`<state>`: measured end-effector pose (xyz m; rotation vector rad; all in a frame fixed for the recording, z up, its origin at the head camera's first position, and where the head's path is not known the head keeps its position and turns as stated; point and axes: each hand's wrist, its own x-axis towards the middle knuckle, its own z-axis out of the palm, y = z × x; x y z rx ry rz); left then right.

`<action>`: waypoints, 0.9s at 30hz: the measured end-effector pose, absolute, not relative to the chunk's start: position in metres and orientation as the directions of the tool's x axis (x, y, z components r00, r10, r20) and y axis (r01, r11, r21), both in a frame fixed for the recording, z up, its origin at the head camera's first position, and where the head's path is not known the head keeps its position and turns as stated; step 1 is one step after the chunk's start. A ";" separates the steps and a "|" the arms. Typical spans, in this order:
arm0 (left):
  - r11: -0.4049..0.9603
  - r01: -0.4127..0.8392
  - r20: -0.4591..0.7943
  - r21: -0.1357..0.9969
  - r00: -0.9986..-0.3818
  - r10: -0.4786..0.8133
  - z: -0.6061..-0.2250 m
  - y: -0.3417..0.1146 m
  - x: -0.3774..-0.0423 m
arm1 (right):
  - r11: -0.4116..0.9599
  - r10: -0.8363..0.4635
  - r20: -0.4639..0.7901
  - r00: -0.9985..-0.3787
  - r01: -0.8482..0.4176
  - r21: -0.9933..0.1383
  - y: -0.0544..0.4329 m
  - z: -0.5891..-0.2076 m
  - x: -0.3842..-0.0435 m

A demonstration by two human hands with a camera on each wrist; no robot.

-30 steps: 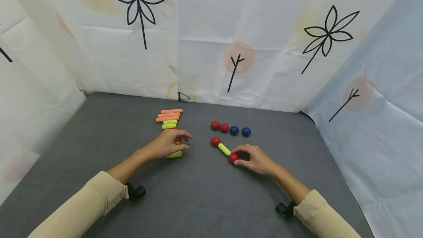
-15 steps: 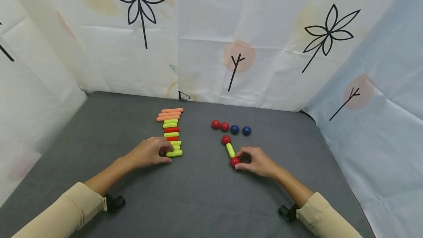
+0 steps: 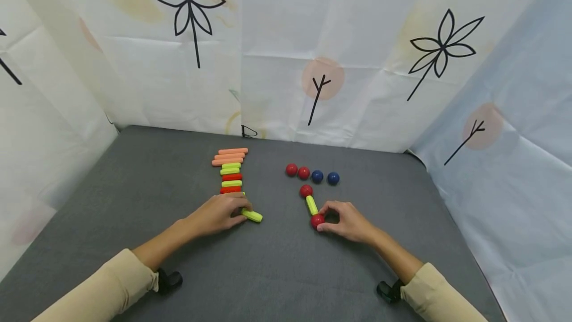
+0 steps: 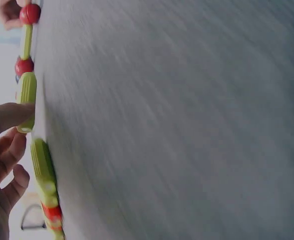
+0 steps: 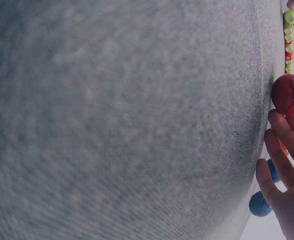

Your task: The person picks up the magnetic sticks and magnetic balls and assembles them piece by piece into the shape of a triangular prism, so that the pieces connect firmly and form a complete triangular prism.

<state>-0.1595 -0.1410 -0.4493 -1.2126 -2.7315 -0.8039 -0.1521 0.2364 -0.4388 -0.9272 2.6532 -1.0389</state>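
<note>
My left hand (image 3: 218, 215) pinches a yellow-green ridged rod (image 3: 254, 216) between thumb and fingers; in the left wrist view the thumb lies across this rod (image 4: 27, 92). With thumb and fingertips, my right hand (image 3: 350, 221) holds a red ball (image 3: 316, 221) down at the table. A second yellow-green rod (image 3: 311, 205) runs from that ball to a farther red ball (image 3: 306, 191), making one ball-and-rod piece. Left of it lies a column of loose rods, among them a red rod (image 3: 231, 177); my left hand hides its near end.
Orange rods (image 3: 230, 156) top the column on the grey table (image 3: 277, 272). Behind the joined piece, two loose red balls (image 3: 291, 169) and two blue balls (image 3: 333, 178) form a row. A white printed cloth (image 3: 277, 98) stands around the back and sides.
My left hand went back to the column's near end, took a yellow-green rod, and now carries it rightward. The ball-and-rod piece swung more upright in my right hand, then stayed still.
</note>
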 end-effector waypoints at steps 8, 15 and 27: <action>0.462 0.673 0.235 0.578 -0.679 0.695 -0.450 -0.091 -0.164 | 0.577 -0.594 0.074 -0.801 -0.488 -0.655 0.237 -0.440 -0.151; 0.467 0.657 0.198 0.593 -0.680 0.706 -0.451 -0.055 -0.172 | 0.561 -0.601 0.084 -0.795 -0.494 -0.664 0.235 -0.439 -0.153; 0.450 0.637 0.189 0.626 -0.683 0.705 -0.454 -0.029 -0.180 | 0.556 -0.609 0.092 -0.788 -0.508 -0.658 0.234 -0.438 -0.153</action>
